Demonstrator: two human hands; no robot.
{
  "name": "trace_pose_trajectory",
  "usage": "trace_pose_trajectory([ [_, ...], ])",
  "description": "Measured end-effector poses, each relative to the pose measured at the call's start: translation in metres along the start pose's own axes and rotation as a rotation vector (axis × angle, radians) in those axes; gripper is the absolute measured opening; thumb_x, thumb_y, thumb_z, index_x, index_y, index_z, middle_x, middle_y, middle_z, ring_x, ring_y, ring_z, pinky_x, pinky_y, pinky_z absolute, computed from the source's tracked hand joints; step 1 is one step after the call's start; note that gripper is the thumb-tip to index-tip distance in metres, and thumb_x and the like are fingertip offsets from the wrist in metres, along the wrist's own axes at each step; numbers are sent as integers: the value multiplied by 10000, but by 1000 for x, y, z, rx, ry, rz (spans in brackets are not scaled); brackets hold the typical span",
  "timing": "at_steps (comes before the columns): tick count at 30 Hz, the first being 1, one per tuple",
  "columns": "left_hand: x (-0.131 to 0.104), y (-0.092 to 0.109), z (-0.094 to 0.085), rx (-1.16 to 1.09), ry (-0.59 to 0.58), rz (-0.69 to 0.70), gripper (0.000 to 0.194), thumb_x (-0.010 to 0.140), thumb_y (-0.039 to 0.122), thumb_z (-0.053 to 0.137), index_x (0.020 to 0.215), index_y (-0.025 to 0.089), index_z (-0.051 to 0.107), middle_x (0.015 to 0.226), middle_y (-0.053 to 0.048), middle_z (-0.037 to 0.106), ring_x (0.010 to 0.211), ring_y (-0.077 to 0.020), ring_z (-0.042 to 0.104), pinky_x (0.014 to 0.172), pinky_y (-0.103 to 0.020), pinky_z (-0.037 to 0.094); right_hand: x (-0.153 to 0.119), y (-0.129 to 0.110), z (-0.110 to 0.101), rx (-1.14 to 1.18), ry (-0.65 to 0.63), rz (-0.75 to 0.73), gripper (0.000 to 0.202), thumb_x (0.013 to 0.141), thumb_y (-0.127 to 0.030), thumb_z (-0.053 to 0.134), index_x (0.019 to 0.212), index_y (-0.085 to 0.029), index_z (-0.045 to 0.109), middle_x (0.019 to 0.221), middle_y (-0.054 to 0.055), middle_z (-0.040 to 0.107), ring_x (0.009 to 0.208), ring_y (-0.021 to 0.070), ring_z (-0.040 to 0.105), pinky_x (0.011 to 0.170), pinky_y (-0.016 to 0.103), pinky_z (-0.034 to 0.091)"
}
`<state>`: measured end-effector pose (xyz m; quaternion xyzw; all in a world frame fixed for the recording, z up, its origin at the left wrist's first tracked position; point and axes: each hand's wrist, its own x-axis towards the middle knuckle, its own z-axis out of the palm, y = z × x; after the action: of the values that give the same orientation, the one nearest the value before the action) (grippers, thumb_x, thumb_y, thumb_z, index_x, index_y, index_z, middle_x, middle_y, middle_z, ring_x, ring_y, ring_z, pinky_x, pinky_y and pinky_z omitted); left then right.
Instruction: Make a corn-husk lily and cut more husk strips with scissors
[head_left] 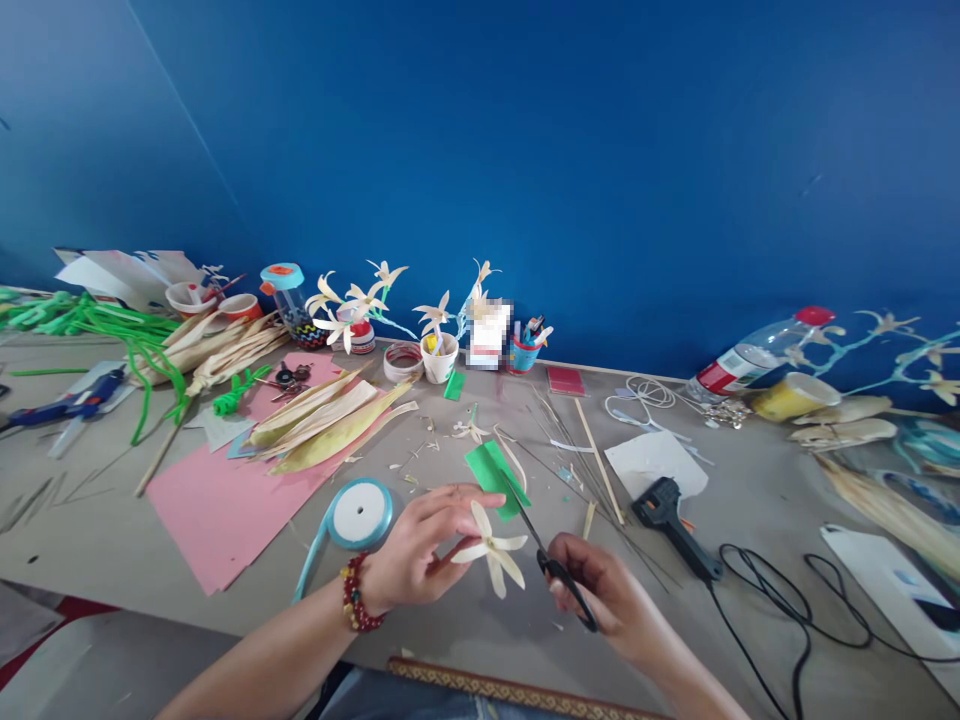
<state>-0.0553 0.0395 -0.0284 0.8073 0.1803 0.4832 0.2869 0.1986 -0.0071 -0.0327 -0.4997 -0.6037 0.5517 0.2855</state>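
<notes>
My left hand, with a beaded bracelet at its wrist, pinches a pale flower made of husk-like petals. The index fingertip of that hand overlaps the lower edge of a green paper piece; whether it touches or holds it I cannot tell. My right hand grips black-handled scissors, their blades pointing up and left across the green piece. Beside the left hand lies a roll of light blue ribbon, its loose end trailing toward the table's front edge.
Pink sheets bearing dried husks lie to the left. A black glue gun with a looping cord is at right. Along the blue wall stand a white cup, finished flower stems and a tilted bottle. Thin sticks lie mid-table.
</notes>
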Motion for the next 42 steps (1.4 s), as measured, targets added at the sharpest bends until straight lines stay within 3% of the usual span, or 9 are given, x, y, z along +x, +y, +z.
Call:
trace_pose_trajectory([
  [10,3,1,-1,10,4,11,249,829,62,559,1031,208,568,1233,-177,690,1096,-247,671,946,-414,520,-2,5,0,-12,17,-8,468,827,-630,577,675,-224,401,573,-41,431,520,113,392,481,233,303],
  [24,8,7,1,-9,-25,50,128,890,129,547,989,207,568,1109,-156,746,1045,-235,703,949,-398,544,1,-2,3,-20,22,1,521,765,-692,608,671,-218,413,608,-44,404,545,106,334,483,232,282],
  [42,8,8,2,-5,-20,45,109,891,133,545,964,212,561,1145,-166,735,1059,-249,705,947,-406,551,3,-1,10,34,68,-36,483,801,-648,602,651,-217,443,542,-31,473,507,112,398,489,236,312],
])
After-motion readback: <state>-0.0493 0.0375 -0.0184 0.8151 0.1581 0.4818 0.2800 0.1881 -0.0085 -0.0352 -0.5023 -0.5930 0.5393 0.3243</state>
